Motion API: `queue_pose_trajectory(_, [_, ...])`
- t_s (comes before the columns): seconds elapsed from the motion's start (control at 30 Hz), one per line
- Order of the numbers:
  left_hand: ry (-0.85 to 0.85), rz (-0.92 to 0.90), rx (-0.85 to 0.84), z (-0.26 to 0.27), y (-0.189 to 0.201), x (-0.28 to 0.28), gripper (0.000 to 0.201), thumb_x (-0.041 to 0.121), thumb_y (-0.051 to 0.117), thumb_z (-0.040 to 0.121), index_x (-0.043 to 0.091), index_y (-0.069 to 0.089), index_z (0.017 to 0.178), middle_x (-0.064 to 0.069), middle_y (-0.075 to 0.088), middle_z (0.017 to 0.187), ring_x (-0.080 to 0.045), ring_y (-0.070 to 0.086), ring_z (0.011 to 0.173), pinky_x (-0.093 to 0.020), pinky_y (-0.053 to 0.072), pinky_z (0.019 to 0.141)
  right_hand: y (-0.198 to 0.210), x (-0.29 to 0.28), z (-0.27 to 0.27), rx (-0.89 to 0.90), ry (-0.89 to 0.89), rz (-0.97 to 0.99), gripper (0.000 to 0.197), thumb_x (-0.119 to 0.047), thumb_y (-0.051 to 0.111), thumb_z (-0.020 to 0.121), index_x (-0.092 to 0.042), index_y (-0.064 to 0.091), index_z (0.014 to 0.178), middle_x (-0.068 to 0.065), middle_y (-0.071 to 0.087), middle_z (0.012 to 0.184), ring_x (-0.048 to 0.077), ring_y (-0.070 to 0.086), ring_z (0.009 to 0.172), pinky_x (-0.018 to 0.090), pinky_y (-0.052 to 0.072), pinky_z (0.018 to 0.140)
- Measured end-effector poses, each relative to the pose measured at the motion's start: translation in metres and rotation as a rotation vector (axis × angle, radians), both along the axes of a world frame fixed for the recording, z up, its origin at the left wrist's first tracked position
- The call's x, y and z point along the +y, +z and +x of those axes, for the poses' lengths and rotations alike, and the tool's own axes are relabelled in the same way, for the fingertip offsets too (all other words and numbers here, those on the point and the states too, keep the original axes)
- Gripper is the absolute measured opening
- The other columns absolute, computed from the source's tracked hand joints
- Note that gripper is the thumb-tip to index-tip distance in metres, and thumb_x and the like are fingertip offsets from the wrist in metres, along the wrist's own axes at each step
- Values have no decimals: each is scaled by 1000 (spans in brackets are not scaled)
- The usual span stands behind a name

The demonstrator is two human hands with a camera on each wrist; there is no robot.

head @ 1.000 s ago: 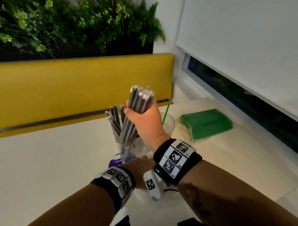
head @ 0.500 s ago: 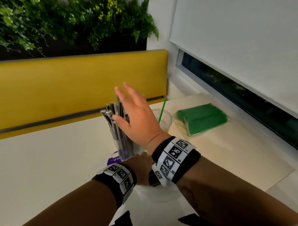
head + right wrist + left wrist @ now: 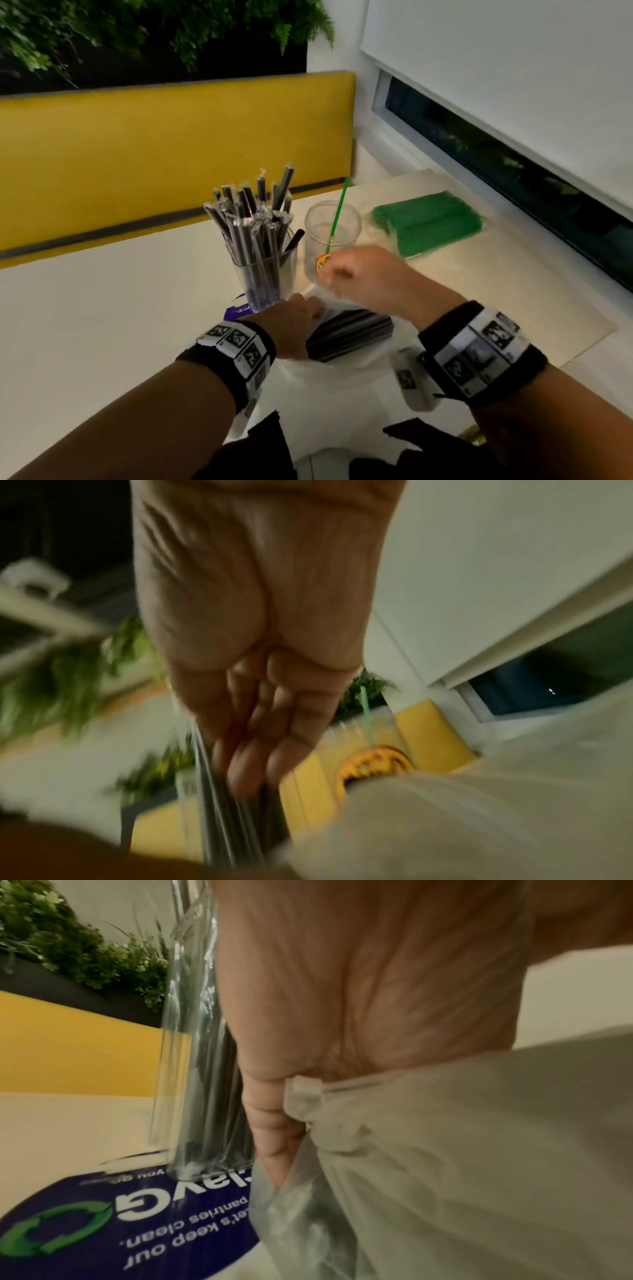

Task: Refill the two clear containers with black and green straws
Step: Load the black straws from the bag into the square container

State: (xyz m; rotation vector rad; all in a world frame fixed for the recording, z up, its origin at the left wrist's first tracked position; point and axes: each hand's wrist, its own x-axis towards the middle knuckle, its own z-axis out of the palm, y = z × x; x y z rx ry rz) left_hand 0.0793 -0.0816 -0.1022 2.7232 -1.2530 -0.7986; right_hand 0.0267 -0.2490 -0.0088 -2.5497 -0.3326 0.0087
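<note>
The left clear container [image 3: 270, 270] stands packed with wrapped black straws [image 3: 253, 222]; it also shows in the left wrist view [image 3: 192, 1042]. Just to its right, a second clear container [image 3: 349, 226] holds a single green straw [image 3: 337, 216]. A bundle of black straws [image 3: 349, 334] lies in a clear plastic bag [image 3: 342, 377] in front of the containers. My left hand [image 3: 294, 325] grips the bag's edge [image 3: 308, 1096] with curled fingers [image 3: 270, 1123]. My right hand [image 3: 359, 277] is blurred, just above the bag's mouth, its fingers [image 3: 260, 745] stretched together and holding nothing.
A pack of green straws [image 3: 428, 222] lies at the right on the pale table [image 3: 102, 325], near the window. A purple sticker [image 3: 137, 1218] sits under the left container. A yellow bench back [image 3: 171, 154] runs behind the table, plants above it.
My right hand let a bunch of black straws go into the left container, then dropped down toward the bag. The left hand stays on the bag.
</note>
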Motion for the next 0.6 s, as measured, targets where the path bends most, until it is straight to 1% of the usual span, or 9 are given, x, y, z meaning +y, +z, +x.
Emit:
queue_pose_trajectory(0.03, [-6, -20, 0, -1, -1, 1, 69, 36, 74, 76, 18, 38, 133, -8, 47, 121, -30, 55, 109, -41, 50, 92, -23, -3, -5, 48, 84, -170, 14, -19, 57, 90, -17, 71, 87, 5, 71, 87, 15, 61, 81, 27, 48, 73])
queue_pose_trajectory(0.07, [-3, -48, -5, -1, -3, 1, 65, 36, 72, 78, 18, 39, 132, -8, 48, 119, -30, 56, 107, -42, 50, 91, -45, -5, -10, 92, 147, -266, 15, -18, 57, 86, -15, 71, 88, 6, 71, 88, 15, 60, 82, 24, 46, 76])
queue_pose_trajectory(0.1, [3, -82, -14, -1, -6, 2, 60, 39, 68, 81, 19, 40, 131, -8, 49, 117, -30, 57, 104, -43, 51, 89, -66, -6, -12, 149, 168, -328, 17, -19, 57, 85, -13, 71, 94, 8, 70, 94, 18, 60, 88, 30, 48, 84])
queue_pose_trajectory(0.17, [29, -141, -25, -1, -10, 2, 45, 42, 55, 90, 21, 40, 126, -8, 52, 112, -30, 60, 97, -44, 52, 85, -95, -5, -12, 206, 153, -472, 38, -26, 61, 86, -12, 61, 121, 10, 62, 119, 25, 56, 109, 39, 42, 100])
queue_pose_trajectory(0.2, [45, -159, -26, 0, -12, 2, 40, 42, 51, 92, 21, 40, 124, -8, 53, 110, -30, 61, 95, -44, 52, 83, -104, -5, -12, 212, 144, -513, 50, -31, 63, 85, -12, 54, 130, 10, 56, 128, 27, 52, 117, 39, 38, 105])
queue_pose_trajectory(0.27, [67, -199, 7, 2, -14, 3, 39, 37, 53, 92, 22, 39, 125, -7, 54, 110, -28, 61, 95, -42, 52, 84, -111, -4, -15, 165, 136, -509, 60, -38, 64, 83, -11, 48, 134, 10, 51, 132, 27, 48, 120, 38, 36, 108])
queue_pose_trajectory(0.43, [115, -299, 119, 4, -18, 10, 32, 33, 49, 96, 31, 41, 127, -1, 54, 119, -19, 58, 104, -40, 51, 96, -122, 3, -22, 134, 92, -442, 64, -38, 63, 83, -12, 43, 138, 7, 49, 135, 25, 46, 122, 36, 31, 110])
queue_pose_trajectory(0.53, [126, -324, 165, -2, -13, 12, 40, 19, 56, 92, 30, 42, 128, 0, 47, 129, -19, 51, 114, -38, 45, 102, -121, 6, -22, 233, 25, -404, 62, -31, 70, 75, -14, 47, 131, 5, 55, 128, 25, 52, 116, 35, 41, 99])
queue_pose_trajectory(0.6, [148, -351, 163, -6, -10, 14, 41, 7, 59, 86, 26, 48, 121, -1, 43, 132, -21, 48, 116, -36, 43, 103, -121, 5, -21, 285, 15, -403, 55, -30, 72, 73, -14, 53, 123, 4, 59, 122, 24, 56, 110, 32, 46, 91])
